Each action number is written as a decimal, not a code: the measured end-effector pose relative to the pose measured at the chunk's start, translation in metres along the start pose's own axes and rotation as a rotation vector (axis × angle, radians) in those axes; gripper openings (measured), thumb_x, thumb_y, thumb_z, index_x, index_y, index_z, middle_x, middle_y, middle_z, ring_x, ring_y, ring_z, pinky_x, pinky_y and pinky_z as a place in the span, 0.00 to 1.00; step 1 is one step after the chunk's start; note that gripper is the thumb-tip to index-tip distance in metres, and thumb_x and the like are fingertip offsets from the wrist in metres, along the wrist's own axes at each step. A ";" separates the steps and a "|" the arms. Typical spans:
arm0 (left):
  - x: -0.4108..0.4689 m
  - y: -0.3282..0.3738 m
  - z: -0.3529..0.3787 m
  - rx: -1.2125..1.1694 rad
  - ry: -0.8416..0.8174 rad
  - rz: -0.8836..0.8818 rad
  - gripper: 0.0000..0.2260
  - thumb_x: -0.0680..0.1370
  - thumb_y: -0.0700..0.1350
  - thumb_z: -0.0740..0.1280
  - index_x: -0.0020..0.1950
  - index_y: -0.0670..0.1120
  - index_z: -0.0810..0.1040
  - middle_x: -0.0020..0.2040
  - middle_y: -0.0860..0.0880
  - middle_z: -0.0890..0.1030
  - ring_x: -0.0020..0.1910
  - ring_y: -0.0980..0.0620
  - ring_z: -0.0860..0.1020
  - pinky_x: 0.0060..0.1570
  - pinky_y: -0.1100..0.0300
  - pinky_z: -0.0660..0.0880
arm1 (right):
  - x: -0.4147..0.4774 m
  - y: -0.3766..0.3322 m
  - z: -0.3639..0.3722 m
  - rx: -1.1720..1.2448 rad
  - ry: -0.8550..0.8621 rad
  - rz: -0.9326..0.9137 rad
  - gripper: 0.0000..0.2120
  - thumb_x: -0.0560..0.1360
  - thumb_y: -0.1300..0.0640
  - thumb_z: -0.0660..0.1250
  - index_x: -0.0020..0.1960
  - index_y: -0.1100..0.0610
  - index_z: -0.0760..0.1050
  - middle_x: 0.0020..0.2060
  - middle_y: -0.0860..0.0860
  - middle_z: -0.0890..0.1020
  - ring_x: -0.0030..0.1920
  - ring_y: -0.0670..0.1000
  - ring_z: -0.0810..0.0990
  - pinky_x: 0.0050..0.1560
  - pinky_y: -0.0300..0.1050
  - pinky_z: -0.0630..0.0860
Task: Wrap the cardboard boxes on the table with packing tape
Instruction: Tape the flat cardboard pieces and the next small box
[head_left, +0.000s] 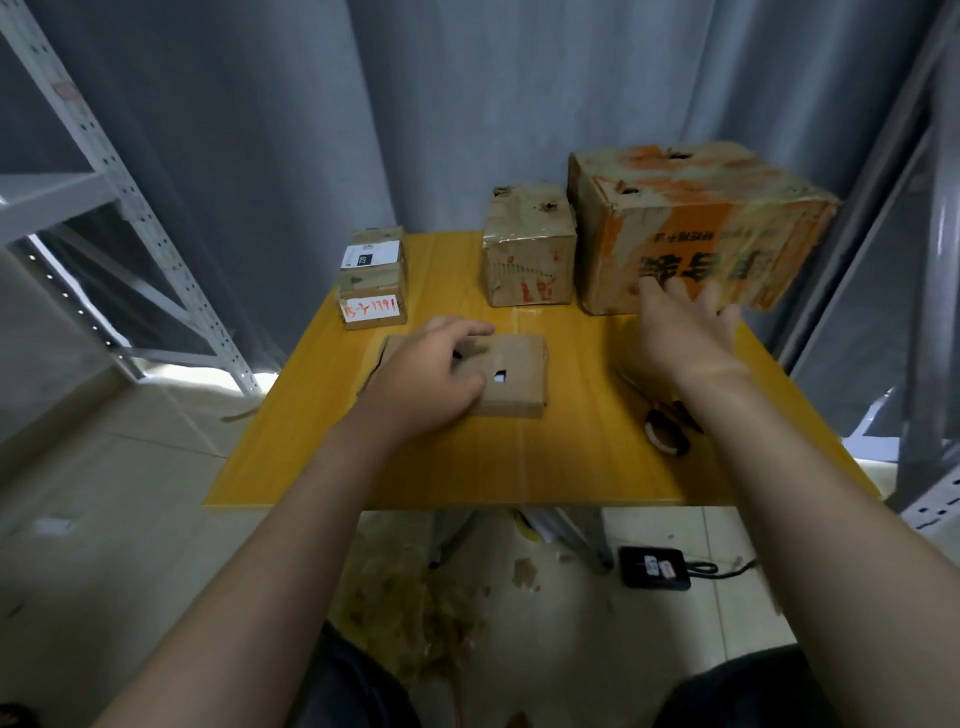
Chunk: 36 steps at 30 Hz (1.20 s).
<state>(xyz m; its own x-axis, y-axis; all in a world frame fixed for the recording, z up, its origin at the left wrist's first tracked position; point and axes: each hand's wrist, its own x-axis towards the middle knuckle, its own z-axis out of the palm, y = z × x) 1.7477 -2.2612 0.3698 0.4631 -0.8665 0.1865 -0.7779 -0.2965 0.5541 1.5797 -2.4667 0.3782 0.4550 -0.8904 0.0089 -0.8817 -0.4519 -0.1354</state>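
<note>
A flat cardboard box (519, 379) lies in the middle of the yellow table (467, 467). My left hand (431, 374) rests on its left half with curled fingers. My right hand (685, 332) is raised with spread fingers in front of the large orange box (696, 228) at the back right, close to its front face. A medium brown box (530, 249) stands left of the orange one. Two small stacked boxes (373, 278) with labels sit at the back left. A roll of tape (667, 434) lies under my right forearm, beside scissors (639, 387).
White metal shelving (130, 208) stands to the left and more shelving (930, 364) to the right. A grey curtain (467, 104) hangs behind the table. Tape scraps (415, 613) and a black device (655, 567) lie on the floor under the table.
</note>
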 end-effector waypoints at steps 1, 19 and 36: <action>-0.001 0.005 0.000 -0.029 0.007 0.004 0.22 0.79 0.44 0.69 0.72 0.57 0.76 0.69 0.54 0.75 0.62 0.54 0.74 0.60 0.56 0.76 | 0.001 0.003 0.001 0.009 0.007 0.003 0.30 0.77 0.66 0.60 0.77 0.50 0.59 0.69 0.60 0.72 0.77 0.69 0.56 0.74 0.68 0.55; -0.046 0.085 -0.021 -0.547 0.151 -0.154 0.14 0.77 0.52 0.76 0.34 0.51 0.81 0.25 0.58 0.77 0.25 0.64 0.74 0.25 0.71 0.66 | -0.106 -0.062 -0.088 0.948 0.040 -0.468 0.05 0.77 0.61 0.75 0.52 0.54 0.85 0.49 0.48 0.85 0.52 0.48 0.83 0.54 0.42 0.78; -0.087 0.087 -0.037 -0.864 0.030 -0.188 0.15 0.88 0.48 0.56 0.53 0.42 0.78 0.40 0.40 0.87 0.36 0.43 0.86 0.42 0.53 0.83 | -0.107 -0.074 -0.078 0.926 0.054 -0.440 0.04 0.74 0.56 0.79 0.46 0.56 0.88 0.41 0.48 0.87 0.45 0.46 0.84 0.48 0.42 0.77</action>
<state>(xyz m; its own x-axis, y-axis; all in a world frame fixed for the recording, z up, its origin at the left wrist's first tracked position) 1.6553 -2.1964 0.4319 0.5716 -0.8193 0.0454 -0.1006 -0.0151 0.9948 1.5869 -2.3422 0.4651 0.6881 -0.6677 0.2839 -0.1860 -0.5405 -0.8206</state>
